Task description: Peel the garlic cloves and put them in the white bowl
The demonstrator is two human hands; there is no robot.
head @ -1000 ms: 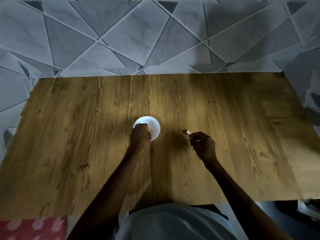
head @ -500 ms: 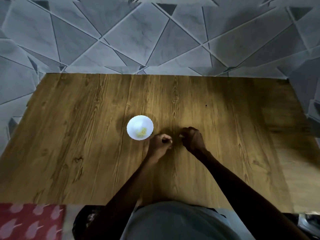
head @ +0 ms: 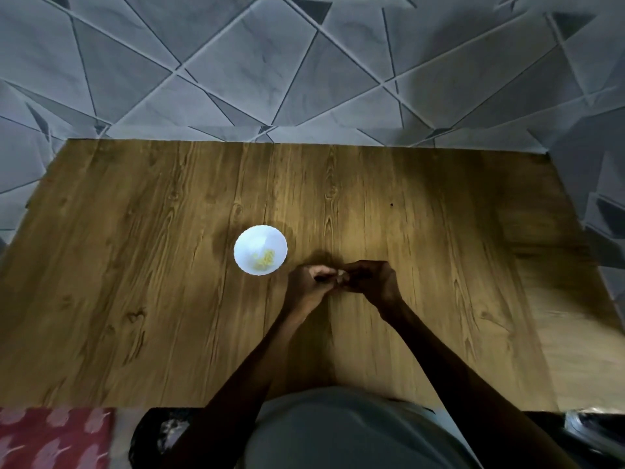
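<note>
Together, the hands [head: 309, 287] [head: 370, 282] pinch a garlic clove [head: 342, 274], its axis indiscernible.

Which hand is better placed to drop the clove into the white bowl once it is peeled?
Probably the left hand: it lies right beside the white bowl, while the right hand is farther, beyond the clove.

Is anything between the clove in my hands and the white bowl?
Nothing visible. Only bare table separates the garlic clove, pinched between left hand and right hand, from the white bowl.
</note>
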